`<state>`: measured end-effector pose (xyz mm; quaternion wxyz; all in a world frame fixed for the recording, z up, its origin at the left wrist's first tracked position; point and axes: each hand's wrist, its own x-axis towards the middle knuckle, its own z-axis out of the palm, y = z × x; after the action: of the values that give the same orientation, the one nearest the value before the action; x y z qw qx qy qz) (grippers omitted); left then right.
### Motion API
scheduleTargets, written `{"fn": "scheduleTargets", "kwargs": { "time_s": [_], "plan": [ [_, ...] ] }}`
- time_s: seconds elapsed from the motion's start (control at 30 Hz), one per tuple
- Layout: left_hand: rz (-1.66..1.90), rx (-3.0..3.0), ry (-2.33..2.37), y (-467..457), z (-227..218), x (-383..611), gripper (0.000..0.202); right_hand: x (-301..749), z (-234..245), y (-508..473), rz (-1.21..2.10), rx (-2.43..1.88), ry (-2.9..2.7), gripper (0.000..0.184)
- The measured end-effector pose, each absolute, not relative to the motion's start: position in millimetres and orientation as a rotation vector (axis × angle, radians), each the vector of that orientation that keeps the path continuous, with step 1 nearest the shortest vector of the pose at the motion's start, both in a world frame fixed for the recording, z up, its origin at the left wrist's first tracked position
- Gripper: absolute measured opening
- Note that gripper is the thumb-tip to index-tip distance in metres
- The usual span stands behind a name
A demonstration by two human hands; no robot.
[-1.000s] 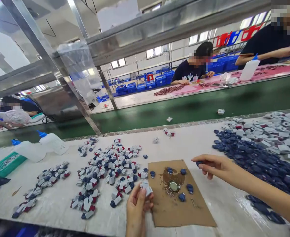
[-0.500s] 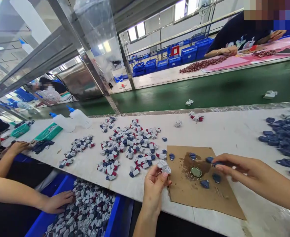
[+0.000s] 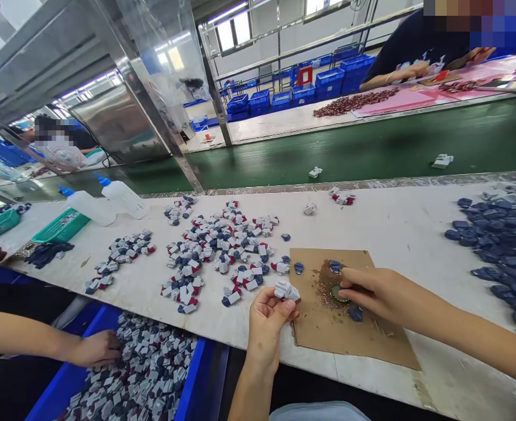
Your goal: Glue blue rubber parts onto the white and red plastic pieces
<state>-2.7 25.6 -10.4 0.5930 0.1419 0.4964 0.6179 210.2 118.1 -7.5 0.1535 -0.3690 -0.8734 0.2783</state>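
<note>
My left hand [image 3: 267, 321] pinches a small white plastic piece [image 3: 286, 290] between thumb and fingers, just off the left edge of a cardboard sheet [image 3: 328, 339]. With its fingers closed, my right hand [image 3: 370, 295] reaches over a small round metal bottle cap [image 3: 337, 293] on the sheet. The small dark blue piece it pinched a moment ago is now hidden behind the fingertips. A wet brown stain surrounds the cap. Dark blue pieces [image 3: 355, 313] lie about it on the cardboard.
A heap of white, red and blue pieces [image 3: 223, 240] spreads left of the cardboard; dark blue pieces [image 3: 508, 257] lie at right. A co-worker's hand [image 3: 97, 349] reaches into a full blue bin [image 3: 192, 374]. Behind runs a green conveyor [image 3: 372, 140]. White bottles [image 3: 124, 199] stand at left.
My right hand has moved left from the cardboard's right side to the bottle cap. My left hand keeps its hold on the white piece. The camera view has shifted slightly.
</note>
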Motion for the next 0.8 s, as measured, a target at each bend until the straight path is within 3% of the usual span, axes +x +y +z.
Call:
{"fn": "scheduleTargets", "kwargs": {
  "time_s": [0.33,0.6,0.8],
  "plan": [
    [1.458,0.349,1.151,25,-10,3,0.042,197,1,122,0.836,-1.002,-2.593,0.028],
    [1.387,0.368,1.12,21,-5,3,0.04,179,24,103,1.58,-1.165,-1.795,0.044],
    [1.372,0.408,1.062,16,0,7,0.035,164,34,92,1.596,-1.124,-1.713,0.045]
  ]
}}
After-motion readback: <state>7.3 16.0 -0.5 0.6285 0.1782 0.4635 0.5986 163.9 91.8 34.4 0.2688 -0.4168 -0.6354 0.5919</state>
